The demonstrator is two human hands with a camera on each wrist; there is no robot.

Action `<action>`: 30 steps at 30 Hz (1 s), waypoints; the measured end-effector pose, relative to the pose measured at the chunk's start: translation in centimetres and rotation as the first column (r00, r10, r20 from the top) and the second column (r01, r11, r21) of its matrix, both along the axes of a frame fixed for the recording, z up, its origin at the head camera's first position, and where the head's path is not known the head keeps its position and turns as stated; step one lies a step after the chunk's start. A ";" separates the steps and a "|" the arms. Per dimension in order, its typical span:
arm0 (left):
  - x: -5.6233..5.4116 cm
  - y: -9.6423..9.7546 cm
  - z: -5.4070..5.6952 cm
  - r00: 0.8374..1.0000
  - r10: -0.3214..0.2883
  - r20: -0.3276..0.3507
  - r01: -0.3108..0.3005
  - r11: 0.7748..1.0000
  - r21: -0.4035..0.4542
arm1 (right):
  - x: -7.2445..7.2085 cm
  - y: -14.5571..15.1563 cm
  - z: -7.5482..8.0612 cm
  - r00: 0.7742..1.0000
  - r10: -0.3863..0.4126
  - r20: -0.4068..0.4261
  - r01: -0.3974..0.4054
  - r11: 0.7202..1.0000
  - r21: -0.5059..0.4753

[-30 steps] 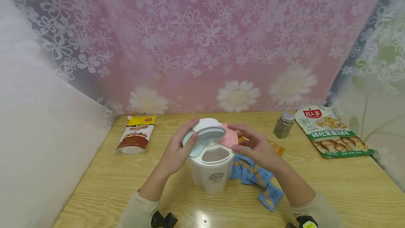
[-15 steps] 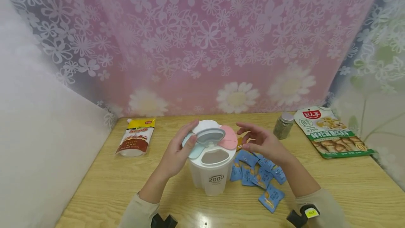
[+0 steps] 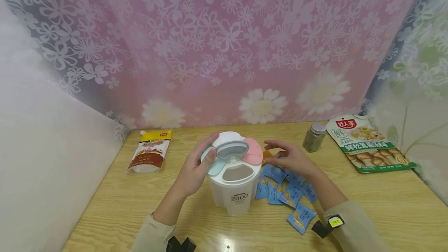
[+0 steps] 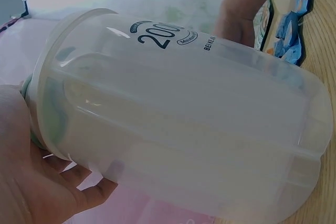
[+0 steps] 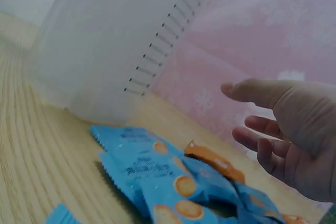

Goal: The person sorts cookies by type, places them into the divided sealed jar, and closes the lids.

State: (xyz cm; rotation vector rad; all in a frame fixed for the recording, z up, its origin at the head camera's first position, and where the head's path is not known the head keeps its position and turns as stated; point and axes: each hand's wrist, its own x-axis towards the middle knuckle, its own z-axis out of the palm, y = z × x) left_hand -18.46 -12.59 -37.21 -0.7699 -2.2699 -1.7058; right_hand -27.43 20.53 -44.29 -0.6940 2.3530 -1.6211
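Observation:
A translucent storage container (image 3: 232, 189) marked 2000 stands upright on the table. Its white lid has pink and pale blue flaps; one grey-lined flap (image 3: 232, 149) is raised, leaving the front opening uncovered. My left hand (image 3: 194, 166) grips the lid's left side, thumb over the blue flap (image 3: 216, 166) and fingers round the far edge, as the left wrist view also shows. Right of the container, my right hand (image 3: 292, 160) hovers with loosely bent fingers, holding nothing. Below it lie several blue snack packets (image 5: 157, 169) and an orange packet (image 5: 214, 160), partly hidden by the hand in the head view.
A yellow, white and brown pouch (image 3: 150, 151) lies at the back left of the wooden table (image 3: 140, 209). At the back right are a small jar (image 3: 314, 137) with dried contents and a large green-and-white mushroom bag (image 3: 369, 143). A floral curtain (image 3: 224, 49) hangs behind.
My right hand has left the container's pink flap and moved a little right, now over the packets. The left hand keeps its grip, and the container and raised flap stay put.

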 end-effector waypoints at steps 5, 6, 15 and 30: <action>0.1 0.0 0.1 1.000 0.007 0.004 -0.007 1.000 0.004 | -1.2 -0.4 -1.7 1.000 -0.028 0.014 0.027 0.998 0.054; 0.1 0.0 0.1 1.000 0.009 0.004 -0.009 1.000 0.003 | -1.4 -0.5 -1.9 0.999 -0.038 0.012 0.038 0.998 0.059; 0.2 0.2 0.1 1.000 -0.001 0.005 0.001 1.000 0.015 | -1.8 -0.5 -2.8 0.995 -0.093 0.020 0.089 0.986 0.144; 0.1 0.0 0.3 1.000 -0.008 0.026 0.008 1.000 -0.001 | -1.6 -1.4 -2.8 0.973 -0.075 -0.220 0.158 0.908 0.388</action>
